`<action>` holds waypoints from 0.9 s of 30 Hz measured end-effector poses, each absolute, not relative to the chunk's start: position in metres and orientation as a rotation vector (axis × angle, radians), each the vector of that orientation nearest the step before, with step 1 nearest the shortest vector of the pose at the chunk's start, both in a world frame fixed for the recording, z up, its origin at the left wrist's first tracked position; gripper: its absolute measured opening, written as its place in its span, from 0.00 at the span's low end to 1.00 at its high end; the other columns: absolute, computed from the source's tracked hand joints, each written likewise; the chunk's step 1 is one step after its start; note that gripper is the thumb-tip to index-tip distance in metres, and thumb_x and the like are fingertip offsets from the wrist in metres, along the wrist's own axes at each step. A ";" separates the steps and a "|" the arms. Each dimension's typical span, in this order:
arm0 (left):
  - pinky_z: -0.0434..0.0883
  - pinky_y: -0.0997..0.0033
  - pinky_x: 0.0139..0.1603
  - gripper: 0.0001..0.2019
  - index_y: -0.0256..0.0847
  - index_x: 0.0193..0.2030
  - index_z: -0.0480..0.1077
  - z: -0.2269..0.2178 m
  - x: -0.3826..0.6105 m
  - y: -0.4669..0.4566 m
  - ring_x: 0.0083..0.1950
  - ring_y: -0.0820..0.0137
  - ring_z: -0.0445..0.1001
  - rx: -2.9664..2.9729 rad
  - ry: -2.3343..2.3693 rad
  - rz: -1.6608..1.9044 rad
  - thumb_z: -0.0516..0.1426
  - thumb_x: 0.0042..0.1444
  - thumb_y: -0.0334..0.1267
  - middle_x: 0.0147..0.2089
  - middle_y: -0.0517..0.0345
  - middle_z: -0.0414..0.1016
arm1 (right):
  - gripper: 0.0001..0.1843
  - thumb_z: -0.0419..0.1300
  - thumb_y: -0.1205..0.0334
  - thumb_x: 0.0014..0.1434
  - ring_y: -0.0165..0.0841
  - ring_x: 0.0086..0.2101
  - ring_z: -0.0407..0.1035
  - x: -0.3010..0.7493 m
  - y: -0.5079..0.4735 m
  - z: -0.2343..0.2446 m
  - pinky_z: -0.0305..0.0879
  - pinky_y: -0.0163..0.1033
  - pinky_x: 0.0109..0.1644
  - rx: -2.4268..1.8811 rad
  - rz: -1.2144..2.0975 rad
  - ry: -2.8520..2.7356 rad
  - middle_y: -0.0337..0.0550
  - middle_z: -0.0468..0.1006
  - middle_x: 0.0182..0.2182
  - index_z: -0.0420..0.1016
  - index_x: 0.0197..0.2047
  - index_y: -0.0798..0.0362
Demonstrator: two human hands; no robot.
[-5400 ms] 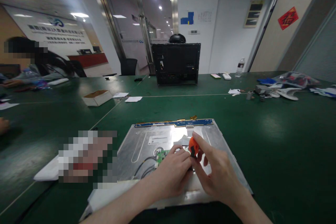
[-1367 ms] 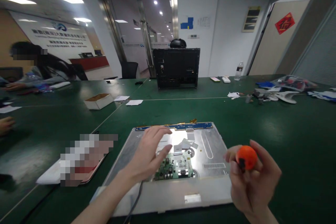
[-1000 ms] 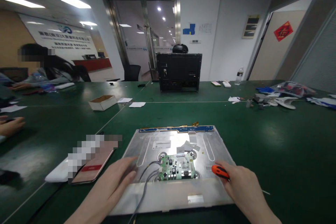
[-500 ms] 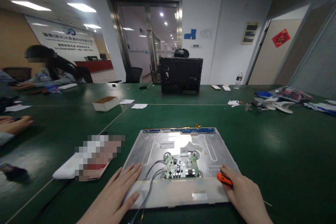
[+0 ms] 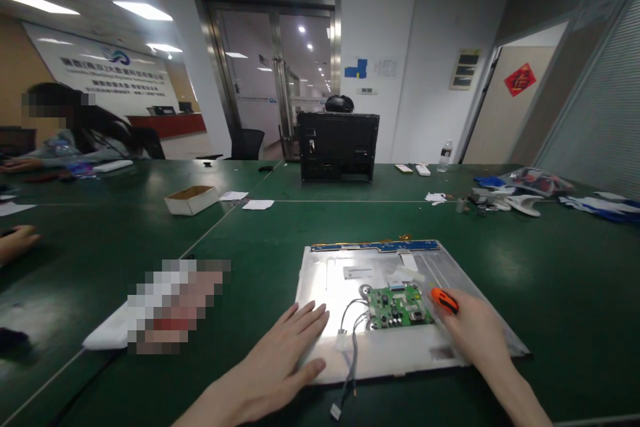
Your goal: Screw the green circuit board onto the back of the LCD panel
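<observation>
A flat metal-backed display panel (image 5: 335, 340) lies on the green table, slightly askew. A green circuit board (image 5: 397, 307) sits on its back, and a narrow blue circuit strip (image 5: 375, 247) runs along the far edge. Loose cables (image 5: 354, 347) trail from the board over the near edge to a white plug (image 5: 335, 411). My left hand (image 5: 287, 347) rests on the panel's left side, fingers stretched out. In my right hand (image 5: 473, 327), beside the board's right edge, is an orange-and-black screwdriver (image 5: 445, 301); its handle shows, its shaft is hidden.
Left of the panel lie a white object (image 5: 107, 327) and a blurred-out pinkish item (image 5: 185, 300). A small open box (image 5: 191, 200) and papers (image 5: 258, 204) lie farther off. A black monitor casing (image 5: 339, 147) stands at the back. Another person's hand (image 5: 17, 243) is at far left.
The panel has shifted right and turned a little on the table. My left hand has moved right with it, and my right hand is now closer to the board. The view has turned slightly.
</observation>
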State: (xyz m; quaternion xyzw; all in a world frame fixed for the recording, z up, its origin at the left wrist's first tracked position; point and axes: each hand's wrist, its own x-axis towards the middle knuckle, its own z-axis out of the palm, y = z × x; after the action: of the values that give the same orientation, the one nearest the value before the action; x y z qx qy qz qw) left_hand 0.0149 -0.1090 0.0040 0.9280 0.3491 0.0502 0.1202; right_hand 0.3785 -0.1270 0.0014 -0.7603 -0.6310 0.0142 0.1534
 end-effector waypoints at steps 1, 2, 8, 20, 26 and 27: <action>0.52 0.46 0.69 0.31 0.48 0.72 0.40 0.006 0.024 -0.108 0.72 0.57 0.48 2.715 0.990 0.134 0.46 0.67 0.52 0.72 0.51 0.47 | 0.18 0.50 0.57 0.62 0.43 0.37 0.76 0.379 -0.123 0.003 0.66 0.39 0.36 -2.182 0.024 -1.792 0.48 0.82 0.37 0.79 0.46 0.50; 0.51 0.46 0.69 0.31 0.47 0.72 0.41 0.008 0.033 -0.107 0.72 0.57 0.48 2.719 0.970 0.128 0.46 0.67 0.53 0.72 0.50 0.47 | 0.19 0.50 0.55 0.63 0.43 0.37 0.76 0.380 -0.119 0.005 0.65 0.40 0.35 -2.190 0.003 -1.775 0.49 0.82 0.36 0.79 0.46 0.51; 0.47 0.45 0.70 0.35 0.37 0.72 0.43 0.011 0.079 -0.104 0.73 0.53 0.42 2.697 0.875 0.058 0.45 0.66 0.55 0.73 0.44 0.44 | 0.21 0.49 0.51 0.63 0.44 0.35 0.75 0.403 -0.096 -0.003 0.64 0.41 0.35 -2.222 -0.016 -1.818 0.50 0.81 0.33 0.78 0.46 0.52; 0.42 0.46 0.70 0.36 0.32 0.71 0.45 0.000 0.122 -0.094 0.73 0.51 0.41 2.682 0.779 0.151 0.42 0.66 0.57 0.72 0.41 0.45 | 0.16 0.51 0.64 0.58 0.43 0.35 0.75 0.471 -0.088 -0.021 0.65 0.40 0.37 -2.233 -0.058 -1.884 0.48 0.82 0.32 0.76 0.45 0.53; 0.44 0.47 0.70 0.38 0.29 0.71 0.46 -0.009 0.141 -0.088 0.72 0.50 0.43 2.729 0.739 0.199 0.42 0.65 0.59 0.71 0.37 0.47 | 0.15 0.51 0.66 0.59 0.43 0.33 0.75 0.504 -0.076 -0.031 0.63 0.39 0.33 -2.282 -0.201 -1.959 0.48 0.81 0.30 0.76 0.46 0.51; 0.44 0.47 0.70 0.38 0.29 0.70 0.46 -0.010 0.145 -0.087 0.72 0.49 0.44 2.734 0.733 0.202 0.42 0.65 0.60 0.71 0.37 0.48 | 0.15 0.52 0.66 0.59 0.43 0.33 0.75 0.508 -0.073 -0.031 0.63 0.39 0.33 -2.299 -0.220 -1.963 0.47 0.81 0.30 0.76 0.46 0.51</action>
State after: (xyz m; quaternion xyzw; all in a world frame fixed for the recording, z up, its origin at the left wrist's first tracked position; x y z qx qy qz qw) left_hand 0.1445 -0.0871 -0.0104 0.9523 0.2554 0.0705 0.1513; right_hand 0.5075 -0.0729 -0.0308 -0.7573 -0.6467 -0.0725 0.0550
